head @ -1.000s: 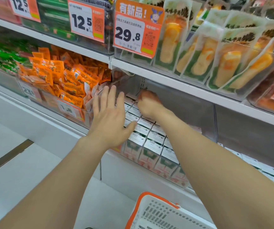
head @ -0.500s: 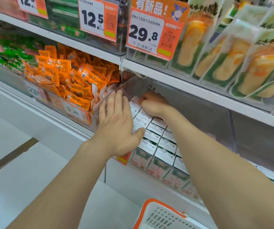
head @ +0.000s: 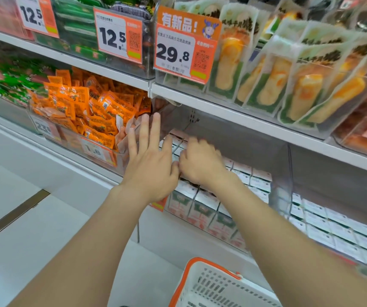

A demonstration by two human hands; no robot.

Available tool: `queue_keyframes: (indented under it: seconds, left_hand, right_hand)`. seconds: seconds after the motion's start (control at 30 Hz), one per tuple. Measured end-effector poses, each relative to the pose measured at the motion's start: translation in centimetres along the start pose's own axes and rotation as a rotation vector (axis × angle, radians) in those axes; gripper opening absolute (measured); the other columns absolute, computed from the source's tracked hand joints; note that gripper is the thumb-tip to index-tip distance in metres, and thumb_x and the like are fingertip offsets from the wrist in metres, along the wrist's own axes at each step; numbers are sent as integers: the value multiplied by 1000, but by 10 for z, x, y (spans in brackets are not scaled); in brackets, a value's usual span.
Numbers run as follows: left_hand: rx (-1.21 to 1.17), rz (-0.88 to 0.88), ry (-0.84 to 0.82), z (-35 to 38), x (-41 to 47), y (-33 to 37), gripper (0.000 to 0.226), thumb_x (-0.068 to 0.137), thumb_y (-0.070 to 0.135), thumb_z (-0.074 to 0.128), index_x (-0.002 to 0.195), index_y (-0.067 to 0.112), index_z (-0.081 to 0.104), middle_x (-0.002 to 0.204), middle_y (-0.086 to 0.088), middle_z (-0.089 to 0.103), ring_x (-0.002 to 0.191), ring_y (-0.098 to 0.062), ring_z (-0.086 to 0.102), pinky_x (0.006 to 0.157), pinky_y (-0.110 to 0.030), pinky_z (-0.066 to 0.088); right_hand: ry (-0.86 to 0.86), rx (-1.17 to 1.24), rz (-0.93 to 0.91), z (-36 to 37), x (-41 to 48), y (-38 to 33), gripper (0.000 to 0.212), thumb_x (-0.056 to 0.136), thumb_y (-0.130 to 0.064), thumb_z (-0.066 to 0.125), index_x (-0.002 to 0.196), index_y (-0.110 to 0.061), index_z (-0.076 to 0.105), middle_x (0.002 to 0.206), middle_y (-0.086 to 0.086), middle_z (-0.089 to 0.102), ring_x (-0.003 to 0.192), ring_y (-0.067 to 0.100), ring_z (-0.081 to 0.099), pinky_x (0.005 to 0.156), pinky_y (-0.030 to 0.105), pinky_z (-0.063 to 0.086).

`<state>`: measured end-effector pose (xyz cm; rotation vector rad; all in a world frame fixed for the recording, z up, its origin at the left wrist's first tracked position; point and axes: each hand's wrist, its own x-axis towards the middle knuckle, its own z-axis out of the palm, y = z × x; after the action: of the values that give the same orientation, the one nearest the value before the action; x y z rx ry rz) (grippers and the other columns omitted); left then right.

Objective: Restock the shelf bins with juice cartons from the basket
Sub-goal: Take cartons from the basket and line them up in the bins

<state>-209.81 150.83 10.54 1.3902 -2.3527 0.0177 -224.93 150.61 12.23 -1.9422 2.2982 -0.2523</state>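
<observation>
Store shelving (head: 222,111), lower tier: juice cartons (head: 202,209) stand upright in tight rows inside a clear bin (head: 280,191), with more rows in the next bin to the right (head: 333,231). Left hand (head: 150,167) is flat over the bin's left side, its fingers (head: 155,131) straight and spread, holding nothing. Right hand (head: 202,162) is knuckles-up on the carton tops with its fingers curled down. It is motion-blurred, so I cannot tell whether it pinches a carton or just pushes. The cartons look small and probably light, stiff paperboard with smooth faces that would likely dent if squeezed hard. They are packed so close that only the tops are reachable, so the best hold is a pinch across the top edges, then the two broad sides once a carton is lifted free. Basket (head: 211,286) is cut off at the bottom edge and its contents are not visible. Carton print is unreadable, and the bin's back rows are hidden under the upper shelf. Orange snack packets (head: 85,107) fill the bin to the left.
</observation>
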Motion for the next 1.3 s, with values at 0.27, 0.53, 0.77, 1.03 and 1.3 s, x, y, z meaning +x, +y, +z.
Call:
queue_keyframes:
  seconds: [0.27, 0.53, 0.77, 1.03, 1.3]
  left_hand:
    - [-154, 191, -396, -9, -18, 24, 76, 95, 63, 50, 162, 34, 29, 177, 5, 7, 163, -18, -6, 128, -57, -5]
    - [-113, 284, -440, -1, -22, 47, 95, 91, 73, 61, 166, 34, 17, 176, 7, 4, 163, -18, -6, 128, -60, -5]
    - [-170, 262, -402, -9, -20, 53, 95, 82, 64, 78, 159, 31, 33, 163, 9, 32, 153, -18, 25, 125, -51, 13]
    - [-313, 329, -318, -12, -28, 59, 48, 77, 51, 83, 116, 39, 58, 119, 16, 44, 116, -13, 40, 103, -40, 38]
    - [-94, 359, -257, -16, -40, 70, 22, 85, 34, 82, 95, 36, 62, 99, 12, 50, 100, -16, 51, 81, -34, 37]
  right_hand:
    - [113, -146, 293, 6, -90, 48, 73, 92, -47, 23, 145, -1, 42, 147, 31, 42, 141, 52, 30, 121, 59, 21]
    - [-20, -146, 489, 9, -60, 58, 80, 98, -42, 28, 153, 15, 24, 156, 45, 21, 147, 63, 17, 123, 64, 13]
    - [-26, -125, 498, 0, -66, 51, 76, 104, -39, 38, 156, 13, 16, 159, 45, 15, 150, 61, 13, 124, 61, 18]
    - [-46, -299, 112, 4, -124, 60, 59, 90, -33, 30, 124, 3, 61, 120, 25, 55, 117, 43, 50, 98, 49, 40]
    - [386, -328, -69, 6, -202, 79, 17, 70, -18, 87, 77, -18, 71, 74, 3, 61, 71, 28, 58, 62, 37, 46]
